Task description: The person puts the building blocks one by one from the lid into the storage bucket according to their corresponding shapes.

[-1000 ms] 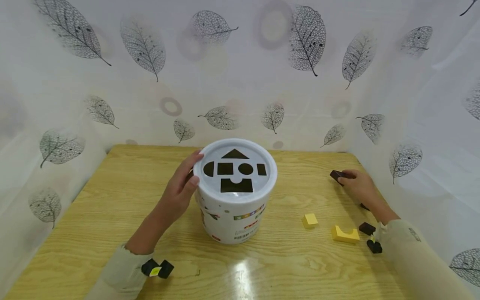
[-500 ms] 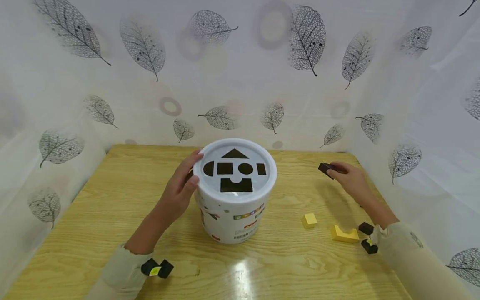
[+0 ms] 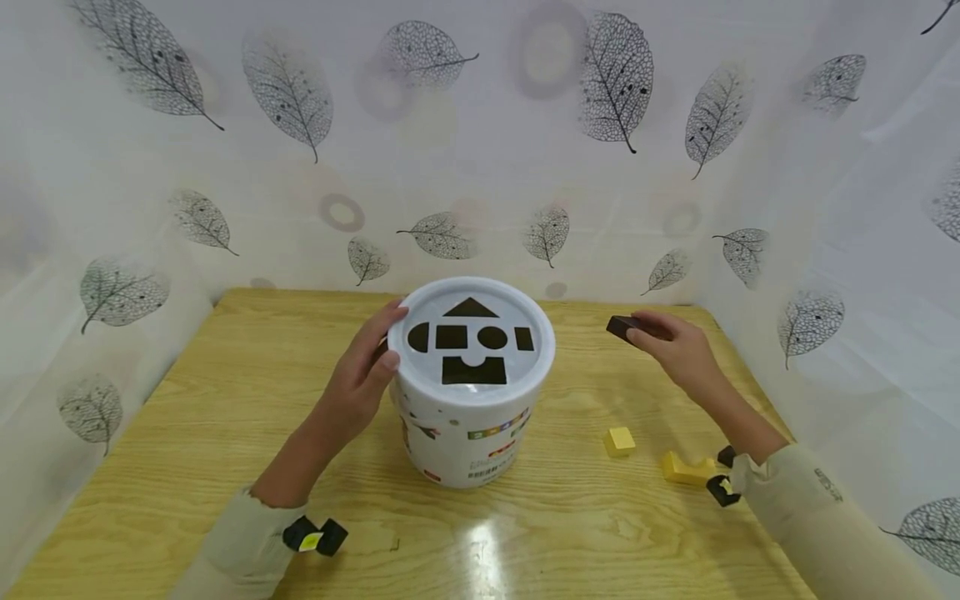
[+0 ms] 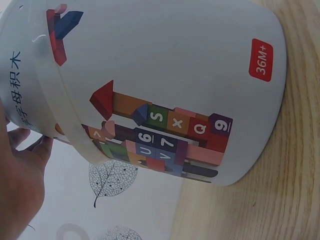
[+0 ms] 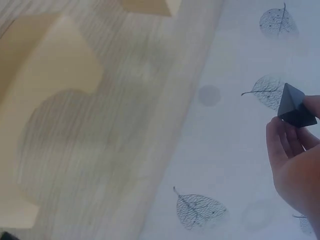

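- A pale curtain (image 3: 480, 150) printed with skeleton leaves hung behind the bucket and to both sides.
- A wood-grain table (image 3: 247, 400) lay beneath the bucket.
- The white bucket (image 3: 457, 446) stood upright, its lid (image 3: 472, 345) on and pierced with shaped slots.
- At the bucket's left, the left hand (image 3: 362, 367) gripped the rim, thumb and forefinger parted; I could not tell how the other fingertips lay.
- Right of the bucket, the right hand (image 3: 686, 350) pinched a dark block between thumb and fingers.
- A notched yellow block (image 3: 678, 472) lay farther right of the bucket, partly covered.
- That dark block (image 3: 619, 327), triangular-ended, was held above the table, apart from the bucket; the step looked like a carry, the next move probably calling for alignment with the triangular slot (image 3: 470, 307).
- A small yellow block (image 3: 619, 442) sat nearer the bucket's right.
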{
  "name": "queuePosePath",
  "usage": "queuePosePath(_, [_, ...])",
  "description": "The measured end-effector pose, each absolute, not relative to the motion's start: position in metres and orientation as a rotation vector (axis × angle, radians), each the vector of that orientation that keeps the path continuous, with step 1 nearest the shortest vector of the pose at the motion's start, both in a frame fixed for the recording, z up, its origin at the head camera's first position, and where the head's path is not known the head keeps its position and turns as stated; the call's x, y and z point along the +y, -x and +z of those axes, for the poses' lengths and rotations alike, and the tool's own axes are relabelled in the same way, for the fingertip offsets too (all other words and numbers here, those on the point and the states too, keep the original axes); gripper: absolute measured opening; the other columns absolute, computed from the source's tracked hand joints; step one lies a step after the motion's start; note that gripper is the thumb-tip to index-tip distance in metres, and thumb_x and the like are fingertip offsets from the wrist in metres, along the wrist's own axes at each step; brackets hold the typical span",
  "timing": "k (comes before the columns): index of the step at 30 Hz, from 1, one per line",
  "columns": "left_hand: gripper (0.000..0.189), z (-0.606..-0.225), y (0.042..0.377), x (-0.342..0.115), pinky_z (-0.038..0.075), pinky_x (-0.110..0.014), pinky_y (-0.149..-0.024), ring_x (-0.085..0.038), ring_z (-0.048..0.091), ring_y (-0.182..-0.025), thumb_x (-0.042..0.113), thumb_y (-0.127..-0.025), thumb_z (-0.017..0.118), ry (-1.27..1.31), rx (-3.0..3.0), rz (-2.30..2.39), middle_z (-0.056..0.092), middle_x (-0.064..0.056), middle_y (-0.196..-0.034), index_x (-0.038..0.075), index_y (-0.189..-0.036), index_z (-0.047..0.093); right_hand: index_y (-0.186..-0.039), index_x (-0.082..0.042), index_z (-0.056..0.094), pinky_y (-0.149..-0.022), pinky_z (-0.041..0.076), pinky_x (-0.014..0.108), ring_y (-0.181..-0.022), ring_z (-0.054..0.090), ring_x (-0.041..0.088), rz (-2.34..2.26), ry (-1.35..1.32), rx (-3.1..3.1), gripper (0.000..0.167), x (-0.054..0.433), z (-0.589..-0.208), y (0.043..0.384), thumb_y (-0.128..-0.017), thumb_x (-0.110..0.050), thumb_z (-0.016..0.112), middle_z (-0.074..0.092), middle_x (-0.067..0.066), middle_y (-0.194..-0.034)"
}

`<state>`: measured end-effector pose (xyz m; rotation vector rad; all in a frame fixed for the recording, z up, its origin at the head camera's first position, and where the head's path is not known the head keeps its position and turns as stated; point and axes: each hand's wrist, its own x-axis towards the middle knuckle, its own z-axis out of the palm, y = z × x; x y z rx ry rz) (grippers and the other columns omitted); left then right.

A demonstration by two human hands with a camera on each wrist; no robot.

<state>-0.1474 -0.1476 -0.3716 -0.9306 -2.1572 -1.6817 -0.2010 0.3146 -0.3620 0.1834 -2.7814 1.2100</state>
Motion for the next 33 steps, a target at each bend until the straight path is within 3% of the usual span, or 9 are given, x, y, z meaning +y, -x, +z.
queuePosePath(3, [0.051,-0.372,0.147,-0.148,0.036,-0.020,-0.116,-0.025,0.035,-0.148,0.013,-0.107,0.042,0.926,-2.163,-1.678,0.024,-0.006,-0.166,0.016,-0.157,0.031,-0.144,-0.007,0.055,-0.076,0.051,0.009,-0.097,0.055,-0.013,1.218,-0.217,-2.764,0.057,0.308,-0.357,0.199,-0.099,-0.041,0.063,0.062,0.018,-0.134])
queuePosePath(12, [0.051,-0.373,0.148,-0.148,0.036,-0.020,-0.116,-0.025,0.035,-0.148,0.014,-0.107,0.042,0.940,-2.145,-1.666,0.025,-0.008,-0.166,0.014,-0.157,0.031,-0.143,-0.006,0.054,-0.081,0.051,0.006,-0.101,0.057,-0.013,1.289,-0.312,-2.716,0.054,0.285,-0.336,0.191,-0.099,-0.034,0.066,0.060,0.018,-0.133])
queuePosePath(27, [0.051,-0.373,0.149,-0.147,0.036,-0.021,-0.117,-0.024,0.034,-0.148,0.011,-0.107,0.043,0.939,-2.135,-1.679,0.025,-0.008,-0.166,0.013,-0.157,0.033,-0.138,-0.010,0.059,-0.081,0.055,0.011,-0.101,0.064,-0.001,1.313,-0.467,-2.649,0.045,0.248,-0.301,0.184,-0.098,-0.029,0.068,0.063,0.012,-0.124])
queuePosePath(33, [0.050,-0.372,0.149,-0.148,0.034,-0.020,-0.117,-0.022,0.033,-0.149,0.011,-0.107,0.043,0.943,-2.119,-1.654,0.025,-0.016,-0.165,0.011,-0.157,0.034,-0.135,-0.016,0.061,-0.079,0.056,0.015,-0.101,0.067,0.007,1.343,-0.508,-2.631,0.042,0.229,-0.284,0.182,-0.096,-0.031,0.070,0.065,0.007,-0.121])
